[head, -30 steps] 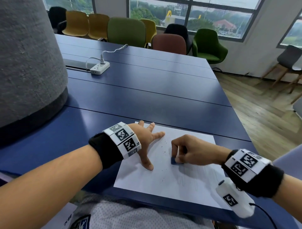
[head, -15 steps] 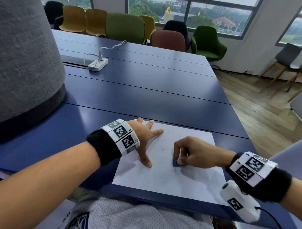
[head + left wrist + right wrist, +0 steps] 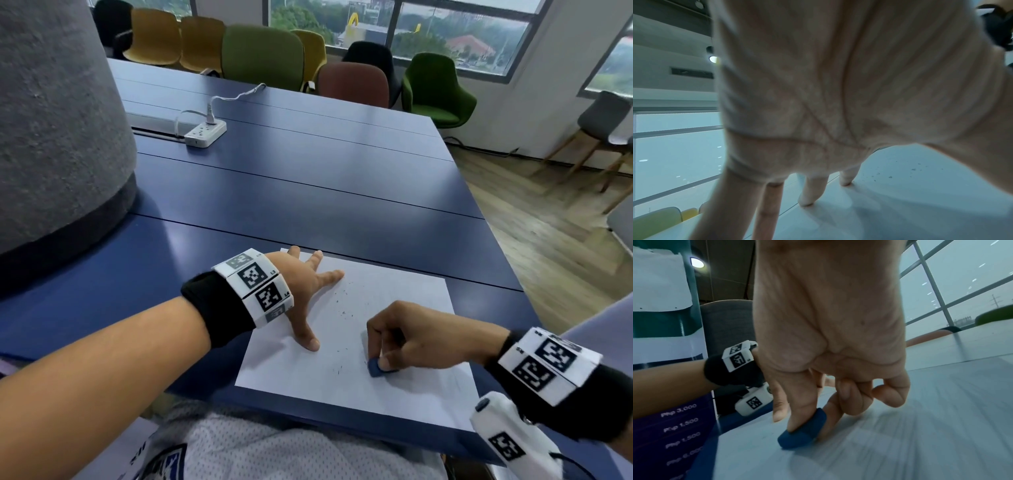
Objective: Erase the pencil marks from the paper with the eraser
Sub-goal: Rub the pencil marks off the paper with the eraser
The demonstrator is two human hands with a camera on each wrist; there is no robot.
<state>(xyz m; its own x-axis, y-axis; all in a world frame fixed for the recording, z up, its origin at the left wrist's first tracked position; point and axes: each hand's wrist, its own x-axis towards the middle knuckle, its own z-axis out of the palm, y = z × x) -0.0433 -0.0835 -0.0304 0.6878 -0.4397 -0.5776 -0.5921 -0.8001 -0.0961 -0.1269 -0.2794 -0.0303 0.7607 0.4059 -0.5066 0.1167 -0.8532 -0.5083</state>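
Your blue table (image 3: pixel 308 192) fills most of the head view, w/ a big grey felt-covered column (image 3: pixel 51 120) at its left edge and a row of chairs (image 3: pixel 263 54) along the far side, in yellow, green, brown-red and black. A white power strip (image 3: pixel 205 132) lies on the table's far left part, cord plugged in.

The white paper (image 3: pixel 394 308) lies flat at the near edge of the table, right in front of you. Your left hand (image 3: pixel 301 277) rests on the paper's upper left part, fingers (image 3: pixel 812 191) straight and spread, tips pressing down on the sheet; it grips nothing. Your right hand (image 3: pixel 411 337) is over the paper's lower right area, fingers curled in. Thumb and fingertips pinch the blue eraser (image 3: pixel 376 368); in the right wrist view the eraser (image 3: pixel 801 433) has its low edge touching the paper, thumb pressing on top.

Small dark crumbs (image 3: pixel 342 305) are scattered on the sheet btwn your two hands. Faint pencil marks (image 3: pixel 455 380) show on the paper's right part, near your right wrist; too pale to read their shape.
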